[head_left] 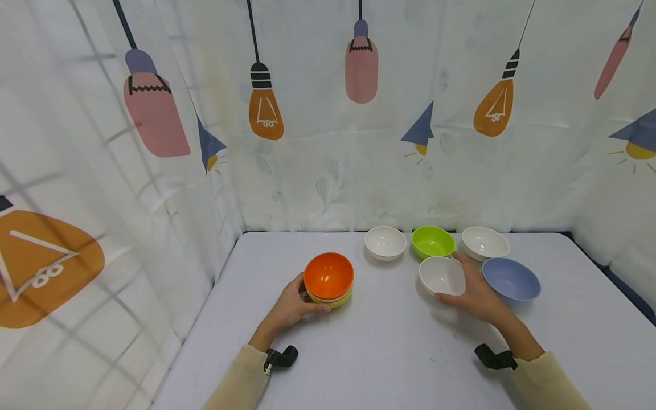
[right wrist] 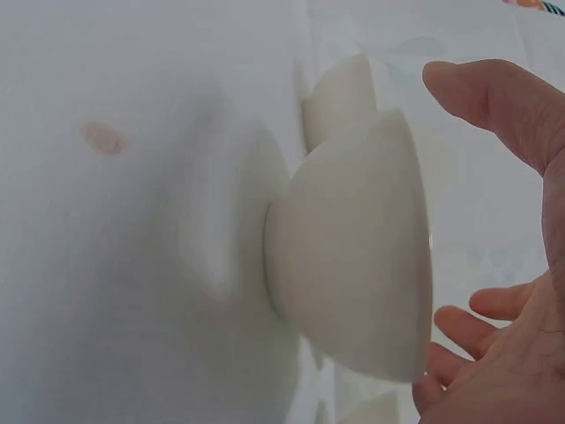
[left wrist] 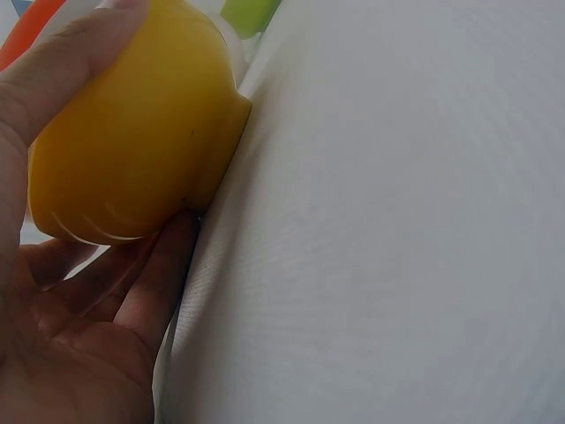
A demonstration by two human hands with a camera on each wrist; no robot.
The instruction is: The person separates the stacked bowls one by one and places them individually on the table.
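Note:
My left hand [head_left: 289, 304] holds the side of a stack of bowls on the table: an orange bowl [head_left: 329, 274] on top, a pale rim beneath, and a yellow bowl [left wrist: 132, 132] at the bottom. In the left wrist view the thumb lies across the yellow bowl and the fingertips reach its base. My right hand [head_left: 479, 290] spreads around the right side of a white bowl [head_left: 441, 277] that stands upright on the table. The right wrist view shows its thumb [right wrist: 477, 93] apart from that bowl [right wrist: 362, 247], with the other fingers close to the rim.
Behind the right hand's bowl stand a small white bowl [head_left: 385, 243], a green bowl [head_left: 433, 241] and another white bowl [head_left: 484, 243]. A blue bowl [head_left: 511, 279] sits just right of the right hand. Patterned curtains [head_left: 328, 171] border the white table [head_left: 379, 353].

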